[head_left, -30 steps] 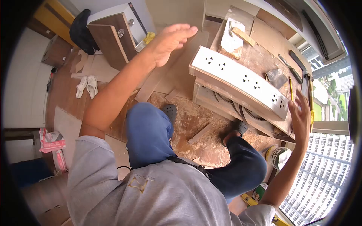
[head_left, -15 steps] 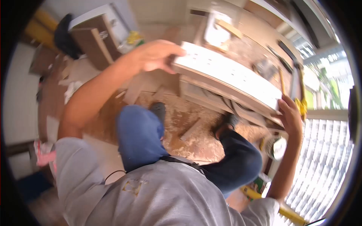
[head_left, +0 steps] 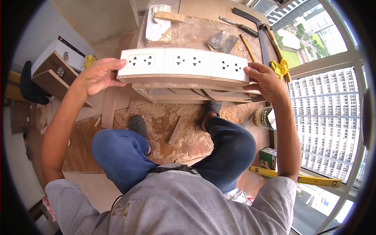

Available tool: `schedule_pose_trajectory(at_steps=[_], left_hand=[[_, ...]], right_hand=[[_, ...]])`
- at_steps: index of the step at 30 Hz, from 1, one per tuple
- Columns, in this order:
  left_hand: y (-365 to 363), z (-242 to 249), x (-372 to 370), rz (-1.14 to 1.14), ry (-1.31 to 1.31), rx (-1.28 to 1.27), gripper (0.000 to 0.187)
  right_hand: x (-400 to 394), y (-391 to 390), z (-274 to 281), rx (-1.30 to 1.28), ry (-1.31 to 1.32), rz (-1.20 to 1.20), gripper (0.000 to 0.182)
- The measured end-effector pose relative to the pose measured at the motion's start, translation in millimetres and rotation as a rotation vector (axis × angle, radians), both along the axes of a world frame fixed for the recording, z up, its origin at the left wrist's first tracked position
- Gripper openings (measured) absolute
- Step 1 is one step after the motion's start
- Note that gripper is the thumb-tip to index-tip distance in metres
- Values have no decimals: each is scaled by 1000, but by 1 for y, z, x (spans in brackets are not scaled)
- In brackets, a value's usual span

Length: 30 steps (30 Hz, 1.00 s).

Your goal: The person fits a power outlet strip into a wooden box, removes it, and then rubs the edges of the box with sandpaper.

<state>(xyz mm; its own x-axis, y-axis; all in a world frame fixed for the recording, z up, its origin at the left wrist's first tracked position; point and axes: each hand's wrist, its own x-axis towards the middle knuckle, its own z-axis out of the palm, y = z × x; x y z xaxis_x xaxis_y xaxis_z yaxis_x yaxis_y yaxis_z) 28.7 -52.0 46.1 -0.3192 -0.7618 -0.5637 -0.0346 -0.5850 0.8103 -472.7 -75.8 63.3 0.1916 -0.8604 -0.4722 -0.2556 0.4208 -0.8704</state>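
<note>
A long wooden box faced with white power sockets (head_left: 184, 64) spans the space between my two hands, at the front edge of a worn work table (head_left: 199, 33). My left hand (head_left: 102, 74) grips its left end, thumb on the white face and fingers at the end and below. At the right end my right hand (head_left: 264, 80) holds it the same way, thumb on top of the corner. Three socket plates, each with a pair of outlets, face up toward me. Whether the box touches the table is hard to tell.
On the table lie a chisel (head_left: 239, 26), a pencil (head_left: 247, 47), a carpenter's square (head_left: 262, 41), a hammer (head_left: 274, 47) and a wood strip (head_left: 169, 16). A bucket (head_left: 265, 117) and yellow spirit level (head_left: 305, 179) are at right by the window. Wood scraps (head_left: 176, 130) litter the floor.
The socket box has come round from a slant to nearly level across my view, its right end rising and both hands still on it. My view has turned too.
</note>
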Motion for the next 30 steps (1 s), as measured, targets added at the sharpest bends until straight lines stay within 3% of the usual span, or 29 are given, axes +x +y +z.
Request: schedule_pose_trajectory(at_steps=[5, 13, 30], left_hand=[[-5, -2, 3, -31, 4, -2, 58], [5, 1, -3, 29, -19, -51, 64], [49, -17, -12, 83, -75, -474, 82]], right_hand=[[0, 2, -5, -86, 58, -5, 43], [11, 17, -4, -162, 89, -62, 42], [15, 68, -35, -586, 134, -199, 37]])
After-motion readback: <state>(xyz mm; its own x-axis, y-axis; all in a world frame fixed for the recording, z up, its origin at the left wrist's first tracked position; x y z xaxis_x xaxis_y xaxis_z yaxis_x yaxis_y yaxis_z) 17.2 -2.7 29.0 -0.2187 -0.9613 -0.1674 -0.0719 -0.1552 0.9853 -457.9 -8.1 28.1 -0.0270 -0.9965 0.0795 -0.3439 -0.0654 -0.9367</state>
